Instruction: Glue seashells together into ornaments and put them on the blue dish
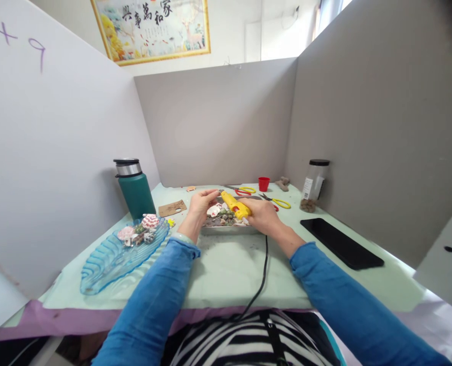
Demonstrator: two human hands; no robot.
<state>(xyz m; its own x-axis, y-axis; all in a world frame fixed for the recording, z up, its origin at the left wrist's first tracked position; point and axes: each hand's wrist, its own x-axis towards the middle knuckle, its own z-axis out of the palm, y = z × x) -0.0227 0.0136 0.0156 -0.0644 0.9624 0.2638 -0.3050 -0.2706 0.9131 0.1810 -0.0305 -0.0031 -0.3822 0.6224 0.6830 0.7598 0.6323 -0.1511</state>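
Note:
My right hand (263,216) is wrapped round a yellow hot glue gun (233,204), whose nozzle points up and to the left. A black cord (264,269) runs from it down to the table's front edge. Close to the nozzle, the fingers of my left hand (201,203) are pinched together; a small dark bit shows at their tips, too small to name. Beneath both hands lies a shallow metal tray (229,230) with shells, small stones and green bits in it. A white shell (214,210) with red marks rests in its left part.
On the left are a blue glass dish (107,264) holding shells, a green bottle (136,195) and a piece of cardboard (172,208). Scissors (283,203), a red cup (264,184), a jar (315,185) and a black phone (340,243) lie to the right. Grey panels (218,127) enclose the table.

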